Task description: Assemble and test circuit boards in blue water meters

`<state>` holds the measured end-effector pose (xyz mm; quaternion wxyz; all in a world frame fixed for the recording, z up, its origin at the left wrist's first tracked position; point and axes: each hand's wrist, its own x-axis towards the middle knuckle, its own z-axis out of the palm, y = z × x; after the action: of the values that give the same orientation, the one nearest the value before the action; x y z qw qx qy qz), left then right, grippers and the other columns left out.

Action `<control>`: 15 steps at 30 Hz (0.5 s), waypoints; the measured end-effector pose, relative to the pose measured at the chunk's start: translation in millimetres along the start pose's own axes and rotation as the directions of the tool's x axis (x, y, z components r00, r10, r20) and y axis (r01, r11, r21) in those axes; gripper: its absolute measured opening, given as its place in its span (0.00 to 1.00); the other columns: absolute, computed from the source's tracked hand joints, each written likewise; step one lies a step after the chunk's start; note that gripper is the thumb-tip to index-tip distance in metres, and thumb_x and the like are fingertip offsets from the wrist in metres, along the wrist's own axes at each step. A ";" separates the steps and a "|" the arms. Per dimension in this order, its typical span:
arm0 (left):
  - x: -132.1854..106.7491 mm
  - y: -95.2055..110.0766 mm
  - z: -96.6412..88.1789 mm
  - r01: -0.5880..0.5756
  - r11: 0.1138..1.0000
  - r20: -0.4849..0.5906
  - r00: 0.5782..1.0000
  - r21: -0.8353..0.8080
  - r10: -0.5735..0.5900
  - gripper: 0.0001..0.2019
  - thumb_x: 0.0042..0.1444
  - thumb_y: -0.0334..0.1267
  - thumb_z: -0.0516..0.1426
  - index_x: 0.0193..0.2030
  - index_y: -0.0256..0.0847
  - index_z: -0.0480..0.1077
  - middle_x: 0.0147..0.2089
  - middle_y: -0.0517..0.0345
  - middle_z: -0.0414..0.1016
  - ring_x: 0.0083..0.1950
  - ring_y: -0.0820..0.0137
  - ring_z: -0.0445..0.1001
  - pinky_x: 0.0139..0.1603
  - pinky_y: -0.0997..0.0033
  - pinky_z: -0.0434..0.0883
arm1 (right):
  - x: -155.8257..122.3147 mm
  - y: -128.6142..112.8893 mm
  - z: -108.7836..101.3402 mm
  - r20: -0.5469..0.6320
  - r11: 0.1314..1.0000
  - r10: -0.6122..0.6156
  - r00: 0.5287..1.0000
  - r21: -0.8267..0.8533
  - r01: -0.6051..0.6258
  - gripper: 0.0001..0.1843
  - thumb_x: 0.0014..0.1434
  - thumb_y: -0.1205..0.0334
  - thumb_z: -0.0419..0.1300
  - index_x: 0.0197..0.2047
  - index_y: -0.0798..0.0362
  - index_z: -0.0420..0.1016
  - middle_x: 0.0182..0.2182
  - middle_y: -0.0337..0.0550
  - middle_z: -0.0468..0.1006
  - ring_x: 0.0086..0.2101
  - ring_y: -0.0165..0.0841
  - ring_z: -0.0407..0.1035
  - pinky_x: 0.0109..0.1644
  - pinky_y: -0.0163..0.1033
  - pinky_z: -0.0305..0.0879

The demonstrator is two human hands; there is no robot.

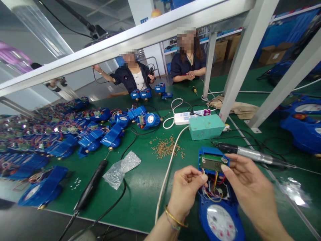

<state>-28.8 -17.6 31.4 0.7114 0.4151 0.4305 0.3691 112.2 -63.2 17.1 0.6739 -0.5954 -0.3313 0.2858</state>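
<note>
A blue water meter [220, 219] lies on the green table [145, 182] near the front edge, its lid open and coloured wires [213, 190] showing inside. My left hand [185, 190] pinches at the wires on the meter's left side. My right hand [250, 187] holds the raised lid with its green circuit board [212, 162], fingertips on the board's right edge.
A silver electric screwdriver [253, 154] lies just beyond my right hand. A black screwdriver [91, 185], a plastic bag [121, 169], loose brass screws [167, 147], a teal box [206, 126] and a power strip [185, 117] sit mid-table. Several blue meters [75, 134] crowd the left. Two people sit opposite.
</note>
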 end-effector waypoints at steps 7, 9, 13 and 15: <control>-1.2 0.0 1.7 -0.004 1.000 -0.016 1.000 0.006 0.004 0.15 0.43 0.43 0.71 0.25 0.35 0.75 0.22 0.59 0.74 0.25 0.76 0.69 0.32 0.76 0.65 | 1.4 -1.6 0.4 0.001 0.998 0.052 0.999 0.021 -0.052 0.21 0.52 0.51 0.71 0.46 0.50 0.75 0.34 0.43 0.79 0.33 0.33 0.76 0.33 0.30 0.77; -1.7 -0.9 1.8 -0.003 1.000 -0.013 1.000 -0.002 0.003 0.16 0.43 0.45 0.71 0.25 0.34 0.74 0.22 0.59 0.74 0.25 0.76 0.69 0.32 0.77 0.64 | 0.8 -2.7 1.1 0.001 0.998 0.055 0.998 0.021 -0.055 0.21 0.52 0.51 0.70 0.46 0.50 0.74 0.34 0.43 0.79 0.33 0.33 0.76 0.33 0.30 0.77; -1.7 -2.0 2.8 0.008 1.000 -0.018 1.000 -0.019 -0.008 0.18 0.42 0.47 0.71 0.25 0.35 0.73 0.21 0.61 0.72 0.23 0.79 0.65 0.30 0.78 0.61 | -1.2 -4.3 1.2 0.003 1.000 0.022 1.000 -0.009 -0.022 0.20 0.53 0.51 0.70 0.46 0.49 0.74 0.33 0.42 0.79 0.32 0.31 0.75 0.34 0.27 0.75; -1.2 -1.8 3.6 0.022 0.999 -0.018 1.000 -0.027 -0.022 0.19 0.41 0.48 0.71 0.25 0.34 0.73 0.21 0.62 0.72 0.23 0.79 0.63 0.30 0.78 0.61 | -2.1 -4.3 0.4 0.006 1.000 0.002 1.000 -0.024 -0.002 0.19 0.54 0.51 0.69 0.46 0.49 0.74 0.34 0.42 0.79 0.33 0.30 0.76 0.36 0.26 0.75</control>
<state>-25.6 -20.4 31.1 0.7170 0.3974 0.4364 0.3708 110.5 -65.1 21.2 0.6654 -0.6029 -0.3362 0.2841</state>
